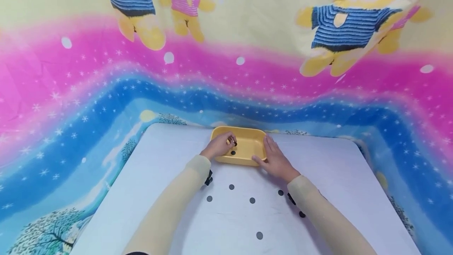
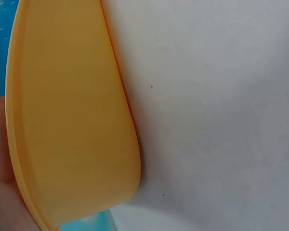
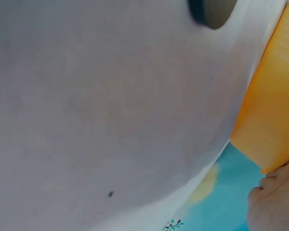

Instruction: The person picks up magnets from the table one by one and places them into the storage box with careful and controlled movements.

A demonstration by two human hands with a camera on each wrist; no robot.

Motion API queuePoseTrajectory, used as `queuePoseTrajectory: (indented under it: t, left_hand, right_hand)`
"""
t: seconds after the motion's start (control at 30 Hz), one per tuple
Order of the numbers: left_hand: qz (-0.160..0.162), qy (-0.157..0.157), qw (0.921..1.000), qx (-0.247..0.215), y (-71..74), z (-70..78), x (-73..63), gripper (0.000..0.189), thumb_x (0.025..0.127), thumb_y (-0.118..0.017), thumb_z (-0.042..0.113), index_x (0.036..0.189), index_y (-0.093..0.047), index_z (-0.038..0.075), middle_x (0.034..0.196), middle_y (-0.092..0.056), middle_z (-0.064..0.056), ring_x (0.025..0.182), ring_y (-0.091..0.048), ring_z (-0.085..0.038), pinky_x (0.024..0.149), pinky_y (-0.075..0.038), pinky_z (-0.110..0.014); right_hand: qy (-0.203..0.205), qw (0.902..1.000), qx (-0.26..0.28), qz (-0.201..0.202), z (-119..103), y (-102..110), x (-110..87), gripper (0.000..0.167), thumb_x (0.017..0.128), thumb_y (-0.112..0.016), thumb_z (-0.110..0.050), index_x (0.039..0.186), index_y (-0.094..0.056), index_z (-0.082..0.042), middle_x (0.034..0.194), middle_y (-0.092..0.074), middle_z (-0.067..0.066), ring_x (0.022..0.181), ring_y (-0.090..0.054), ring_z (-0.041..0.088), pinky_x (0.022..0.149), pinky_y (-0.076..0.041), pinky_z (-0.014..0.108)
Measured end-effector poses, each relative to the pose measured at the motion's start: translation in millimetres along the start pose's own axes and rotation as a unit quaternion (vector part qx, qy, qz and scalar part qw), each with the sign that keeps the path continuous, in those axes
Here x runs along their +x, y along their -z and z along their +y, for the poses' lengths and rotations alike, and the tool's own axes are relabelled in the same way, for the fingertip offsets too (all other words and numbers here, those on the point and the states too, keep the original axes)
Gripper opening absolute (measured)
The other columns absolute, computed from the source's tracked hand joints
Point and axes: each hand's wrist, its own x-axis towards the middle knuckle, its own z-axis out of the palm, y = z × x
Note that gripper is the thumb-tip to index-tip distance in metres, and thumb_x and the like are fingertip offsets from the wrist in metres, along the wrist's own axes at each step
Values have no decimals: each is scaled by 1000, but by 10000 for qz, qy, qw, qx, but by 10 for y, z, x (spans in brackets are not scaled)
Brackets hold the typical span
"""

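Note:
A yellow rectangular tub (image 1: pixel 247 159) stands at the back of the white table. Inside it, my left hand (image 1: pixel 220 145) pinches a small dark disc (image 1: pixel 235 144) between thumb and fingertips. Just below those fingertips, another dark disc (image 1: pixel 233 153) lies on the tub's floor. My right hand (image 1: pixel 277 161) holds the tub's right front corner, its thumb at the front wall and its fingers along the right side. The left wrist view is mostly filled by the tub's outer wall (image 2: pixel 77 115), which hides the left fingertips. In the right wrist view, bent knuckles (image 3: pixel 277 202) touch the tub's edge.
Several flat dark discs lie scattered on the white table (image 1: pixel 226 223), among them a middle disc (image 1: pixel 252 200), a near disc (image 1: pixel 260 235) and one beside the right sleeve (image 1: pixel 302 214). A patterned curtain (image 1: pixel 226 78) with bears hangs close behind the tub.

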Motion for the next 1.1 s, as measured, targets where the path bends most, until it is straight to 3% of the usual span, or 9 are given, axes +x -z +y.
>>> queuePoseTrajectory:
  t: [0.17, 0.33, 0.83, 1.1]
  left_hand:
    - [-153, 168, 9997, -94, -11, -16, 24, 10, 110, -63, 17, 119, -68, 16, 106, -69, 2, 93, -64, -16, 84, -56, -38]
    - [-195, 231, 9995, 101, -24, 0, 19, 11, 109, -62, 14, 117, -69, 15, 105, -70, 1, 94, -64, -17, 87, -56, -39]
    - [-253, 434, 9974, 517, -88, 2, 97, 11, 109, -63, 16, 117, -69, 18, 103, -68, 2, 90, -63, -18, 81, -55, -37]
    - [-262, 544, 9967, 551, -104, 4, 95, 7, 108, -65, 18, 114, -69, 18, 99, -68, 3, 86, -63, -18, 78, -55, -36]
  right_hand:
    - [40, 9999, -21, 96, 15, -55, 13, 108, 105, -45, -72, 170, -3, 3, 180, 1, 19, 166, -1, 38, 134, -10, 55]
    - [30, 9999, 111, 29, -12, -47, 5, 109, 105, -47, -73, 170, -3, 2, 180, 4, 16, 167, 3, 33, 135, -8, 53]
    - [-67, 10000, 30, -43, -16, -14, 7, 111, 103, -43, -77, 171, -2, 0, 180, 5, 13, 167, 2, 32, 135, -9, 52]
    - [-64, 10000, 30, 13, -1, -20, 3, 111, 103, -46, -76, 170, -5, 2, 180, -1, 18, 167, 0, 34, 134, -11, 54]
